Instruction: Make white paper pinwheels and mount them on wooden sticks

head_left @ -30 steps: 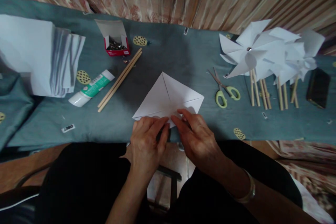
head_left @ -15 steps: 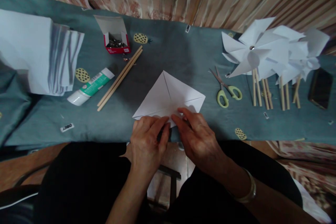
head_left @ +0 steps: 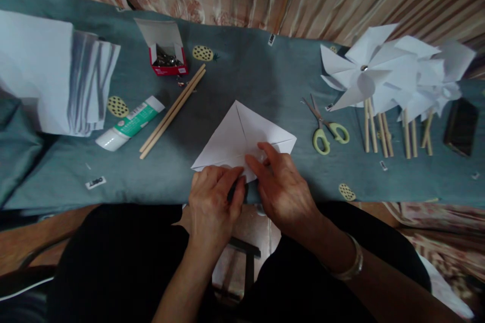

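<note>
A sheet of white paper (head_left: 223, 136) with dark slit-like lines running in toward its middle lies on the cloth near the table's front edge. My left hand (head_left: 214, 197) is closed on the near edge of this sheet, thumb and index finger pinching it. Over the sheet's near right part, my right hand (head_left: 284, 186) rests with its index finger and thumb apart, fingertips touching the paper surface. The paper beneath both hands is partly hidden. To the right lie scissors (head_left: 322, 128) with light green handles, blades spread.
Left of the sheet are two wooden sticks (head_left: 172, 111), a green-and-white tube (head_left: 131, 123), a red box (head_left: 167, 63) of metal pins and a stack of white paper (head_left: 38, 70). At right lie several paper pinwheels (head_left: 401, 70) on sticks and a dark phone (head_left: 461, 126).
My right hand has shifted slightly up and inward over the paper, its fingertips closer to the middle. My left hand stays on the near edge.
</note>
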Demonstrator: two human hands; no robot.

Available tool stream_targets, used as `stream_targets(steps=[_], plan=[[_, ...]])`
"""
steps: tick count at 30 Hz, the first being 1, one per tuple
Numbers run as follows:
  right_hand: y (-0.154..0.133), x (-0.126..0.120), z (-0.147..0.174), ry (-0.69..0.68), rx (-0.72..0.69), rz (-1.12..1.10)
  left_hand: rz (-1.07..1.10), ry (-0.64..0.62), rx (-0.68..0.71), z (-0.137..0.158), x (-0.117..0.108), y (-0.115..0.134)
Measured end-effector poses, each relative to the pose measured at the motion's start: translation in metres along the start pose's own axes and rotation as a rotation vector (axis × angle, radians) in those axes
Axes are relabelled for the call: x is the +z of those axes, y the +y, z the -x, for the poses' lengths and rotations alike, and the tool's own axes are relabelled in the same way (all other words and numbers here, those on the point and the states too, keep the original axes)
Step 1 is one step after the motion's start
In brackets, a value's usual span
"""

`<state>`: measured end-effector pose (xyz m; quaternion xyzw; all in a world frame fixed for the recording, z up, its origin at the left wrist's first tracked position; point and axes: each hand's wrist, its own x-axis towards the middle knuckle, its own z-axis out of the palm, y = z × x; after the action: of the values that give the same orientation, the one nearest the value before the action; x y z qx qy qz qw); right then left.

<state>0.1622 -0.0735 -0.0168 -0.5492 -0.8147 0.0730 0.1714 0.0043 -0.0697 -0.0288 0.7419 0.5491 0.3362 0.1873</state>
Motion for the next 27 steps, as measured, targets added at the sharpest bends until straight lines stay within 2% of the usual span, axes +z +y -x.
stream_targets(steps=[7,13,19,24,27], plan=[[-0.001,-0.001,-0.005,-0.019,0.031,-0.022,-0.003,0.019,0.010,0.000,0.001,0.000],[0.000,-0.002,-0.004,-0.058,-0.002,0.009,0.003,0.004,0.001,0.000,0.000,0.001],[-0.001,-0.003,-0.002,-0.034,0.009,-0.061,0.005,0.001,-0.001,0.000,0.000,0.000],[0.008,-0.016,-0.009,0.014,0.002,-0.172,0.008,-0.009,-0.009,0.000,-0.001,0.001],[0.022,-0.021,-0.017,0.086,0.081,-0.090,0.005,-0.004,-0.014,0.000,-0.001,0.001]])
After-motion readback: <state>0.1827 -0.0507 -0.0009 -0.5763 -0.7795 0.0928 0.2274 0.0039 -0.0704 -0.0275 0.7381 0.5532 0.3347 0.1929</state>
